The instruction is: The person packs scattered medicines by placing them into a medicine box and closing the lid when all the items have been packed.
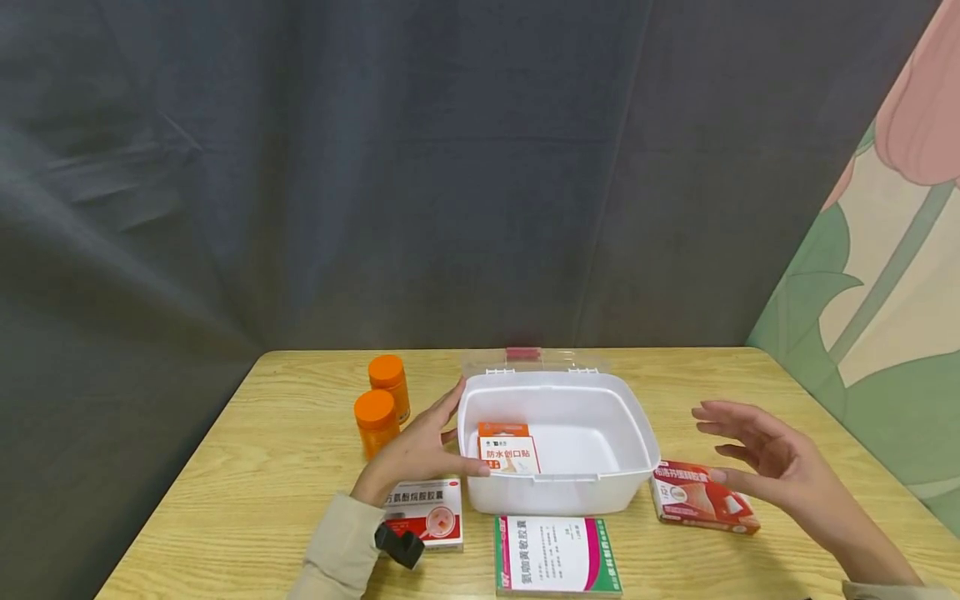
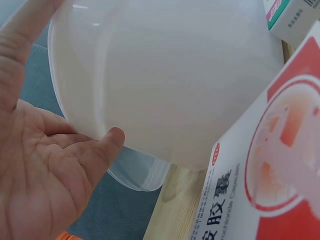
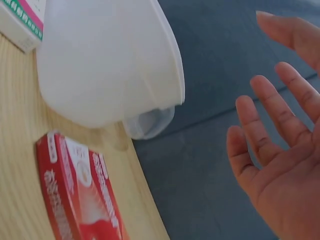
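My left hand (image 1: 416, 450) is at the left end of a white plastic box (image 1: 555, 496), its thumb by the front rim and its fingers spread along the left side. In the left wrist view, a fingertip (image 2: 117, 135) meets the outer wall. Inside the box, at its left, lies an orange-and-white adhesive bandage packet (image 1: 510, 454). My right hand (image 1: 780, 467) is in the air to the right of the box, fingers spread and holding nothing. Below it, a red medicine box (image 1: 705, 497) lies on the table.
Two orange bottles (image 1: 377, 421) stand left of the box. A red-and-white medicine box (image 1: 438, 508) lies under my left wrist. A green-and-white medicine box (image 1: 558, 554) lies in front. The clear lid (image 1: 480, 362) extends behind the white box, near the wooden table's (image 1: 300, 417) back edge.
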Action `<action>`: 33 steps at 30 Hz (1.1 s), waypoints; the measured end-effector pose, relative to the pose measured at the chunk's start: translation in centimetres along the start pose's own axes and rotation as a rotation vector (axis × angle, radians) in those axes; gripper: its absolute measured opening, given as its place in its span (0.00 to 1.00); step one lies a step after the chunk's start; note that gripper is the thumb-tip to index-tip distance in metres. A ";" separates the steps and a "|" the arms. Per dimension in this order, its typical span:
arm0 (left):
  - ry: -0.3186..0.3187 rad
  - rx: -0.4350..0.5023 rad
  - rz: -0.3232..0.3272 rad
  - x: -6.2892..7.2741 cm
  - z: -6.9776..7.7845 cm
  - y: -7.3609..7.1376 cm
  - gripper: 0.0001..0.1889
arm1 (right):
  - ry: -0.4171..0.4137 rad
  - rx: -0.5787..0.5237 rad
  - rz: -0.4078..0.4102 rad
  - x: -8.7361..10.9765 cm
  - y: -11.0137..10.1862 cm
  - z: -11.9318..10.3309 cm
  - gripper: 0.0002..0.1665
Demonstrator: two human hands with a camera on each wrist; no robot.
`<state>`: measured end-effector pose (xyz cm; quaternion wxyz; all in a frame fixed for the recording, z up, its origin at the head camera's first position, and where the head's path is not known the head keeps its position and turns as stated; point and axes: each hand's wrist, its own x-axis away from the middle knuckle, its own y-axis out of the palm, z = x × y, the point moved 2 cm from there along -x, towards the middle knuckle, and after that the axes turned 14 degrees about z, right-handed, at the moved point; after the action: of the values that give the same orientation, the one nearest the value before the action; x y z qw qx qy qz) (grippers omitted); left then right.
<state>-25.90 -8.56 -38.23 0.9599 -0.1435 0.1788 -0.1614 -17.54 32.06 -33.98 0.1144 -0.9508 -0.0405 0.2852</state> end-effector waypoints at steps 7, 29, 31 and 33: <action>-0.009 0.015 -0.003 0.1 0.2 -0.1 0.60 | 0.023 -0.039 -0.023 0.8 -1.3 1.3 0.40; -0.020 0.024 -0.004 0.4 -0.1 -0.1 0.59 | 0.216 0.074 -0.046 4.3 -5.7 6.8 0.36; -0.015 0.037 -0.007 0.4 -0.1 -0.1 0.60 | 0.259 0.119 -0.048 4.4 -5.9 7.0 0.36; -0.015 0.048 -0.010 0.3 -0.1 -0.1 0.60 | 0.304 0.166 -0.053 4.6 -6.0 7.2 0.36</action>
<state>-25.65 -8.78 -38.36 0.9635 -0.1226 0.1671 -0.1693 -17.76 39.93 -40.79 0.2047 -0.9688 -0.0243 0.1374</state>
